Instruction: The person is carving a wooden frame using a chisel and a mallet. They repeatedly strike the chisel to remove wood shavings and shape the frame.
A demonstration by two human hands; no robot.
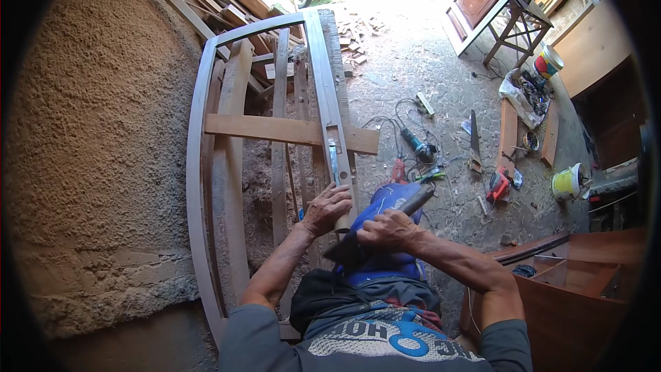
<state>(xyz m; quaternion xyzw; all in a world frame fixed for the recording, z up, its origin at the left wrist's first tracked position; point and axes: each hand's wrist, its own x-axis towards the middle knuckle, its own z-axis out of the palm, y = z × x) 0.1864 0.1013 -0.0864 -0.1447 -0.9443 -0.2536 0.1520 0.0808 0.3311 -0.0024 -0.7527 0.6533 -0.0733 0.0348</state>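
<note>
My left hand (327, 210) is closed around a chisel (334, 158), its shiny blade lying along the right rail of a pale wooden frame (318, 62). The rounded end of the handle sticks out below my fingers. A slot and a round hole are cut in that rail near the blade. Just to the right, my right hand (390, 231) grips a dark tool (416, 200), with one thick end pointing up and right. Its broad dark other end hangs low beside the chisel handle; its exact kind is unclear. A loose brown board (268, 129) lies across the frame.
Beams (235, 96) support the frame beside a rough wall (103, 151). On the floor at right are an angle grinder (418, 146), a handsaw (475, 143), a red power tool (498, 184), cords and wood chips. A wooden cabinet (551, 303) stands at lower right, buckets (567, 183) farther off.
</note>
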